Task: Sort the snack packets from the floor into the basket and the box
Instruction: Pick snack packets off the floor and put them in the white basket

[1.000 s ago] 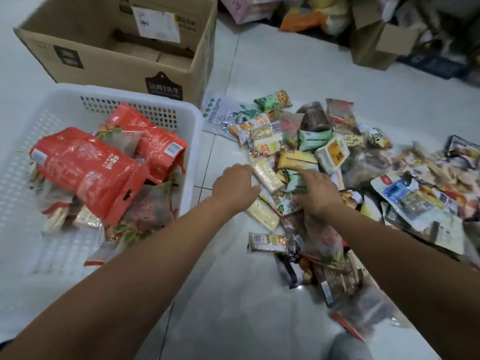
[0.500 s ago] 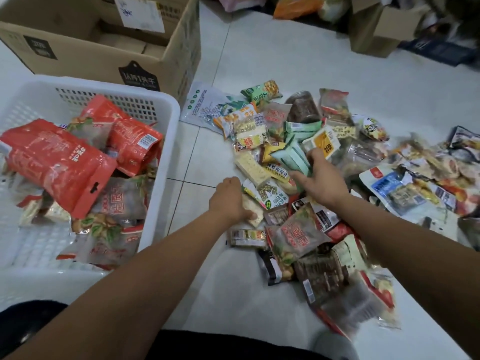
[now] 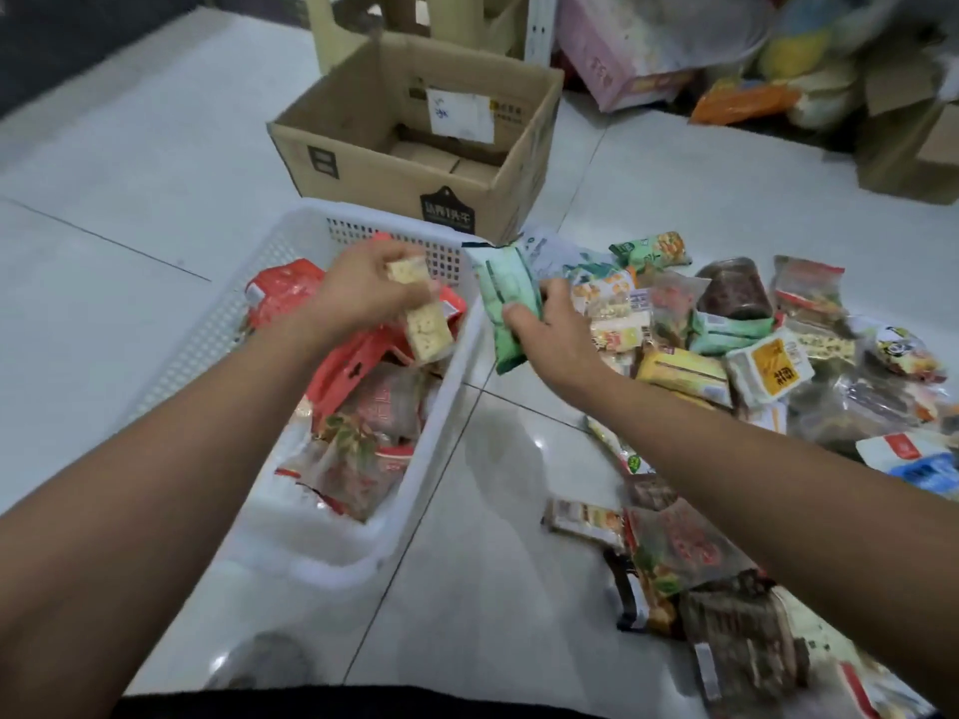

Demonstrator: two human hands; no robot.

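sorting under way, seen from beside the person. the left hand [image 3: 363,295] hangs over the far end of the white basket [image 3: 207,350], fingers curled round pale cracker packets [image 3: 426,329] in clear wrap; how many it holds cannot be told. the right hand [image 3: 552,329] is at 3 o'clock of the left, above the floor just outside the basket's right rim. its thumb and fingers clasp a mint-green packet [image 3: 506,298] that stands nearly upright, top edge toward 12 o'clock. inside the basket lie red pouches [image 3: 283,293] and clear bags with red print [image 3: 384,402]. the open cardboard box [image 3: 363,163] stands at 12 o'clock of the basket, close against its far rim, with a white label [image 3: 459,114] on its inner far wall. the unsorted snack packets [image 3: 726,350] are heaped on the pale tiled floor [image 3: 674,199] from 3 to 5 o'clock of the basket, among them a yellow packet [image 3: 685,373] beside the right forearm. blurred bags and cartons [image 3: 622,59] stand at 1 o'clock.
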